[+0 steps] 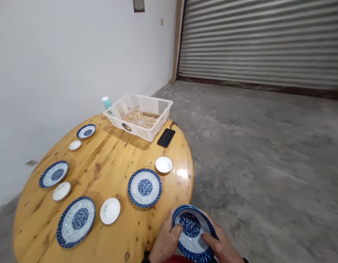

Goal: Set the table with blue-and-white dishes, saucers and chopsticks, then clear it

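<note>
Just off the round table's front right edge, both my hands grip a small stack of blue-and-white plates. My left hand clasps the stack's left side, its thumb over the rim. On the opposite side my right hand is closed round the rim, thumb pressed on the top plate. How many plates are stacked cannot be made out. Nearest to them on the table lies a matching plate, with a small white dish behind it. Another plate and white dish sit to the left.
Farther left on the wooden table are more plates and small dishes. A white plastic basket stands at the back, a black phone beside it. Behind the basket is a turquoise bottle. A white wall borders the left.
</note>
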Motion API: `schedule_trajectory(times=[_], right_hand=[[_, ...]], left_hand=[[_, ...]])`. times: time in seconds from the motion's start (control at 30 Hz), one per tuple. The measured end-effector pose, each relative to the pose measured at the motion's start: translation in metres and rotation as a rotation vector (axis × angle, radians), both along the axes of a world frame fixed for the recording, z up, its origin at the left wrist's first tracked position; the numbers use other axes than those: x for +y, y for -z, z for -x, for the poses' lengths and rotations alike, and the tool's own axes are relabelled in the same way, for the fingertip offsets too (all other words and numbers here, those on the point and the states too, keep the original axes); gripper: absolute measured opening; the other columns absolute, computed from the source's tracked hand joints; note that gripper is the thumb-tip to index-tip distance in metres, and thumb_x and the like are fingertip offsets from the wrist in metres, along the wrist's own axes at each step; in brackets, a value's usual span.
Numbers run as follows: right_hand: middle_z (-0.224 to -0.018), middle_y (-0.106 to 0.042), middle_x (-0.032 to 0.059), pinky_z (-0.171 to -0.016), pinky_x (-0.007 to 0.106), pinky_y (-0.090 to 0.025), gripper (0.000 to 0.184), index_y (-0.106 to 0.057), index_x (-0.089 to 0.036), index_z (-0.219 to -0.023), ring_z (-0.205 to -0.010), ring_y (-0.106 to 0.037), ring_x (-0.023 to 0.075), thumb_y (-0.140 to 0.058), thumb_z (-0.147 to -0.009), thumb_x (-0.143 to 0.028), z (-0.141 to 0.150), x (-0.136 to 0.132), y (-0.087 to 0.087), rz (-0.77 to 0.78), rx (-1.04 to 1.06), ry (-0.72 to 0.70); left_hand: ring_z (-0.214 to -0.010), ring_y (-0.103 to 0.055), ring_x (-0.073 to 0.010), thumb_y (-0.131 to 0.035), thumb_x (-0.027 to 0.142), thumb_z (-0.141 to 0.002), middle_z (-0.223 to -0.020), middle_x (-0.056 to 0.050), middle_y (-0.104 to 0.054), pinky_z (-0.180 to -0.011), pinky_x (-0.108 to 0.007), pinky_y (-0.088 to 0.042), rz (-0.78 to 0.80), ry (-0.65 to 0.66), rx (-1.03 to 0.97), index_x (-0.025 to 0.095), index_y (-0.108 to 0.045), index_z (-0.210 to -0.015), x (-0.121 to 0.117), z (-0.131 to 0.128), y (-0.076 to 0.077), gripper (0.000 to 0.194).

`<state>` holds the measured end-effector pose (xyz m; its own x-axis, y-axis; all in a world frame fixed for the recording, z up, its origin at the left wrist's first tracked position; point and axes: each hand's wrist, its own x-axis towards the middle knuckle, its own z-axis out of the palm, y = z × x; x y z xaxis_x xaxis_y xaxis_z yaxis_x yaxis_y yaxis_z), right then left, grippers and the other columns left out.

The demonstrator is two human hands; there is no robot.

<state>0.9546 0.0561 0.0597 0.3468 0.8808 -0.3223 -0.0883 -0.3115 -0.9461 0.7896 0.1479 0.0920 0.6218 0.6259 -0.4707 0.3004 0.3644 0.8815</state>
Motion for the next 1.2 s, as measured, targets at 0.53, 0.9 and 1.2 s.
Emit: schedule_trajectory(times=[0.53, 0.9, 1.2], right_hand=[[-0.110, -0.076, 0.0116, -0.096, 0.043, -0.054, 0.059, -0.071, -0.016, -0.110, -0.106, -0.069, 0.0344, -0.054, -0.059, -0.039, -0.216, -0.050, -0.014, 0.155, -0.084, 0.081], [-0.114, -0.075, 0.0113, -0.102, 0.045, -0.050, 0.060, -0.070, -0.017, -0.117, -0.110, -0.067, 0.0330, -0.058, -0.060, -0.033, -0.279, 0.063, -0.002, 0.131, -0.016, -0.125], [-0.107, -0.077, 0.0114, -0.100, 0.045, -0.052, 0.057, -0.072, -0.017, -0.115, -0.112, -0.067, 0.0368, -0.067, -0.063, -0.040, -0.341, 0.144, -0.003, 0.227, -0.070, -0.174]], left_hand=[[-0.090, -0.054, -0.0200, -0.056, 0.021, -0.079, -0.096, -0.003, -0.061, -0.086, -0.034, -0.044, 0.032, -0.030, -0.078, 0.018, -0.058, -0.113, -0.053, -0.223, 0.013, 0.034], [-0.107, -0.057, -0.0235, -0.050, 0.023, -0.083, -0.117, -0.007, -0.065, -0.101, -0.036, -0.042, -0.037, -0.190, -0.012, 0.016, -0.055, -0.129, 0.028, -0.265, 0.005, 0.047], [-0.108, -0.059, -0.0254, -0.052, 0.024, -0.086, -0.113, -0.008, -0.069, -0.103, -0.038, -0.043, -0.030, -0.198, 0.005, 0.018, -0.054, -0.136, 0.108, -0.314, 0.019, 0.051]])
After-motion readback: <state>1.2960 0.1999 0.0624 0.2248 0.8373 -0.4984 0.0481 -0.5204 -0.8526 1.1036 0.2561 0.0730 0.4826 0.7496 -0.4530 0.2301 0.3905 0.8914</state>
